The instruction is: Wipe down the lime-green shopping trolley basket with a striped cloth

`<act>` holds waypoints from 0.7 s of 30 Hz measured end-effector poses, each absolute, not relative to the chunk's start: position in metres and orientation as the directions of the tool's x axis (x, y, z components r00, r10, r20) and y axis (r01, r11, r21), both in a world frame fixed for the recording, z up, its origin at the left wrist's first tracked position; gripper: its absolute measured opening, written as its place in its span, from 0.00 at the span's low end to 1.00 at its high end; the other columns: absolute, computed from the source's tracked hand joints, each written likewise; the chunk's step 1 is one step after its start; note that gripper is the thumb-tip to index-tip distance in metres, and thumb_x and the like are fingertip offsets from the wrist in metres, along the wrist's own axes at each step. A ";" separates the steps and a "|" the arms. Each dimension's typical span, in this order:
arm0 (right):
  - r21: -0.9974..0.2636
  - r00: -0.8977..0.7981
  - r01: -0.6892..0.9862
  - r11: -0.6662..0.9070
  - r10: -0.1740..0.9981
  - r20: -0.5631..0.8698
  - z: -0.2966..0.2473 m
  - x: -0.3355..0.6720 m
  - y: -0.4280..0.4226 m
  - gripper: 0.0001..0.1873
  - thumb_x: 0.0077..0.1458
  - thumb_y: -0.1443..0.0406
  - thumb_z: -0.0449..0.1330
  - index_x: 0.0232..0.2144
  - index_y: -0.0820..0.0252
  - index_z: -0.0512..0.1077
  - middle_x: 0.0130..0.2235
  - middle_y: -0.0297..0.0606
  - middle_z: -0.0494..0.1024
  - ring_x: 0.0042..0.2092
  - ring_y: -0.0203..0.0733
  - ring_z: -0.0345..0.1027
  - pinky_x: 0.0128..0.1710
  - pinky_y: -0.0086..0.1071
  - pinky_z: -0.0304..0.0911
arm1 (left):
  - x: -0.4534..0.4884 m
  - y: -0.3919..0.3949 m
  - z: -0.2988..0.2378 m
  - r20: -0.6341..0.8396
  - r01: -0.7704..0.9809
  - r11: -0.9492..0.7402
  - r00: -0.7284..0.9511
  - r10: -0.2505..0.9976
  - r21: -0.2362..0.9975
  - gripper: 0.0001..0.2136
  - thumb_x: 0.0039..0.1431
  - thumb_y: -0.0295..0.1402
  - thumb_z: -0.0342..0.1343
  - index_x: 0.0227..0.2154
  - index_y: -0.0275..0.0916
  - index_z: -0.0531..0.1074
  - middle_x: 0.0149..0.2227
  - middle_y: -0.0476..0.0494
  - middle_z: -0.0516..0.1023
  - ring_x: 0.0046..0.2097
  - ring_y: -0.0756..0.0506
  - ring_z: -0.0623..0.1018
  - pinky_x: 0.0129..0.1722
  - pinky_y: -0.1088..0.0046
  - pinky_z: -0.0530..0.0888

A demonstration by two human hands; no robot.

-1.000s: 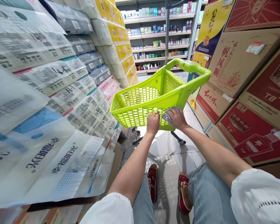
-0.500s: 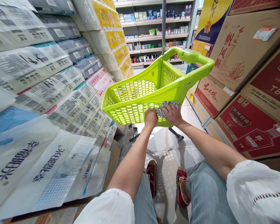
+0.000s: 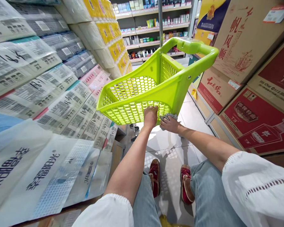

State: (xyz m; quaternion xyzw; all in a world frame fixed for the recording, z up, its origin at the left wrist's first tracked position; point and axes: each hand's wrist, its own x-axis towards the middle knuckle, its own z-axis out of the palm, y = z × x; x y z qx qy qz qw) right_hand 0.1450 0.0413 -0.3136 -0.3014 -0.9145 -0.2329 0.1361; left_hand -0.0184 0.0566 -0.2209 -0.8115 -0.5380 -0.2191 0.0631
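Observation:
A lime-green plastic shopping cart (image 3: 142, 94) with a perforated basket stands in the aisle in front of me, its handle at the far side. My left hand (image 3: 150, 116) is closed on the near rim of the basket. My right hand (image 3: 170, 124) grips a grey-and-white striped cloth (image 3: 167, 117) and presses it against the cart's lower near side, just below the rim. The cart's wheels are mostly hidden behind my hands.
Stacked packs of tissue and paper rolls (image 3: 49, 91) fill the left side. Brown and red cardboard boxes (image 3: 251, 94) line the right. Shelves of small products (image 3: 156, 28) stand at the aisle's end. The white tiled floor (image 3: 172, 148) runs between; my feet wear red shoes (image 3: 186, 186).
My right hand with the cloth has slid down from the basket's rim to its lower side. The cart looms closer and higher in view; my left hand keeps its hold.

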 end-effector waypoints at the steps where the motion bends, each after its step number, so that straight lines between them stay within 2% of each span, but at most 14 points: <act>1: 0.365 -0.785 0.613 0.701 0.484 0.387 -0.312 0.146 0.040 0.16 0.63 0.68 0.43 0.43 0.57 0.70 0.45 0.40 0.74 0.43 0.42 0.62 0.43 0.42 0.52 | -0.019 0.056 -0.221 0.422 0.900 -0.417 0.330 0.845 0.130 0.17 0.66 0.32 0.39 0.37 0.38 0.74 0.35 0.38 0.77 0.42 0.40 0.73 0.41 0.66 0.64; 3: 0.366 -0.745 0.662 0.654 0.520 0.418 -0.298 0.147 0.039 0.17 0.64 0.68 0.42 0.43 0.57 0.70 0.44 0.40 0.74 0.43 0.42 0.62 0.43 0.41 0.51 | -0.019 0.056 -0.220 0.412 0.897 -0.422 0.339 0.846 0.129 0.16 0.66 0.32 0.40 0.38 0.38 0.74 0.35 0.38 0.77 0.42 0.40 0.73 0.42 0.66 0.64; 6: 0.276 -0.609 0.785 0.555 0.606 0.512 -0.257 0.148 0.040 0.17 0.64 0.66 0.42 0.46 0.56 0.69 0.43 0.42 0.73 0.43 0.44 0.62 0.44 0.41 0.51 | -0.019 0.056 -0.218 0.400 0.895 -0.427 0.349 0.848 0.125 0.15 0.65 0.31 0.41 0.38 0.37 0.74 0.36 0.38 0.77 0.42 0.41 0.73 0.42 0.66 0.65; 10: 0.143 -0.371 0.911 0.388 0.614 0.697 -0.205 0.146 0.044 0.18 0.64 0.65 0.43 0.52 0.54 0.65 0.53 0.45 0.69 0.49 0.48 0.59 0.48 0.44 0.49 | -0.020 0.056 -0.217 0.410 0.894 -0.430 0.347 0.843 0.126 0.15 0.64 0.30 0.41 0.36 0.37 0.75 0.35 0.37 0.77 0.41 0.41 0.74 0.41 0.67 0.65; 12: 0.104 -0.307 0.933 0.344 0.613 0.728 -0.200 0.143 0.045 0.19 0.64 0.64 0.42 0.53 0.54 0.64 0.54 0.45 0.67 0.51 0.49 0.58 0.49 0.46 0.48 | -0.020 0.057 -0.217 0.413 0.894 -0.429 0.345 0.843 0.130 0.15 0.64 0.30 0.41 0.34 0.36 0.75 0.35 0.37 0.77 0.41 0.41 0.74 0.41 0.66 0.66; 18: 0.161 -0.508 0.847 0.507 0.678 0.531 -0.260 0.140 0.046 0.18 0.64 0.63 0.42 0.48 0.53 0.68 0.48 0.42 0.73 0.44 0.45 0.62 0.44 0.42 0.51 | -0.022 0.057 -0.218 0.411 0.890 -0.437 0.353 0.841 0.131 0.14 0.63 0.29 0.42 0.36 0.37 0.74 0.35 0.38 0.77 0.41 0.42 0.74 0.42 0.67 0.65; 21: 0.184 -0.546 0.824 0.535 0.666 0.507 -0.286 0.142 0.044 0.18 0.65 0.64 0.41 0.48 0.54 0.68 0.48 0.42 0.73 0.44 0.44 0.63 0.43 0.42 0.51 | -0.023 0.057 -0.218 0.425 0.887 -0.444 0.355 0.832 0.128 0.15 0.65 0.32 0.41 0.36 0.38 0.74 0.34 0.38 0.77 0.41 0.42 0.74 0.41 0.67 0.64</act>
